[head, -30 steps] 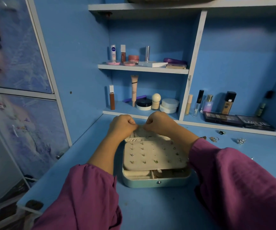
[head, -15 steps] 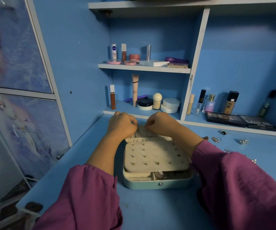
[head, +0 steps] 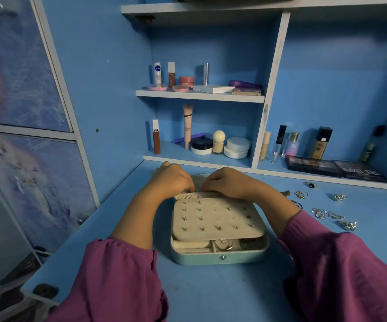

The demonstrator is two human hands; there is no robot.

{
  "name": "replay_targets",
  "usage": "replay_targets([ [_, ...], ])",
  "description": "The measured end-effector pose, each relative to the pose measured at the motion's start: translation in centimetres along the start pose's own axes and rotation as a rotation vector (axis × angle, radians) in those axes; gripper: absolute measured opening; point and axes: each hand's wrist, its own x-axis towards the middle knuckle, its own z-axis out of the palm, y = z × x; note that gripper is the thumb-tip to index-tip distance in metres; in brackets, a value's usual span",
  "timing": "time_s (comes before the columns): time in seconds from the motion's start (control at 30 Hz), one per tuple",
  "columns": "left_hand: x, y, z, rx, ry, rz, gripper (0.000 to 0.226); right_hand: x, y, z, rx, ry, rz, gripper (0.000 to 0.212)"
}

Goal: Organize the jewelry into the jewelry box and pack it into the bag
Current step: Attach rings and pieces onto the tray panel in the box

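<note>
Jewelry box (head: 220, 255) sits flat on the blue bench (head: 211, 293) right in front of the person, clasp side toward them, hinge side away toward the shelves. It's a bit wider than deep, so the long axis runs left to right. A cream earring panel (head: 215, 217) studded with little posts lies over most of the top, and you can see compartments with a ring-like piece peeking out at the near edge.

Both hands are at the far edge of the box, almost meeting. The left hand (head: 172, 180) and right hand (head: 226, 182) have their fingers curled down and pinched over something small near the ribbed ring roll (head: 185, 195) at the back left. What exactly they're pinching I can't tell, since the knuckles hide it. My guess is an earring or ring is being seated there.

The bit that matters next: the loose jewelry (head: 332, 214) is spread on the bench off to the right of the box, well clear of the fingers, with a dark ring (head: 311, 184) further back. So the right hand is the nearer one for the next pickup. I'd say plenty of sorting is left, and no bag is in view.
</note>
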Motion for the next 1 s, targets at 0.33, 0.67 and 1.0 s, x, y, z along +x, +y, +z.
replay_targets([
  [0.33, 0.3, 0.0, 0.5, -0.108, -0.059, -0.018, 0.031, 0.0, 0.1, 0.0, 0.017, -0.065, 0.115, 0.035],
  [0.67, 0.1, 0.7, 0.8, 0.01, -0.079, 0.005, 0.057, 0.3, 0.2, -0.5, 0.193, -0.042, 0.119, 0.031],
  [1.0, 0.3, 0.9, 1.2, 0.103, -0.053, 0.038, 0.062, 0.4, 0.1, 0.0, 0.132, -0.077, 0.178, 0.038],
])
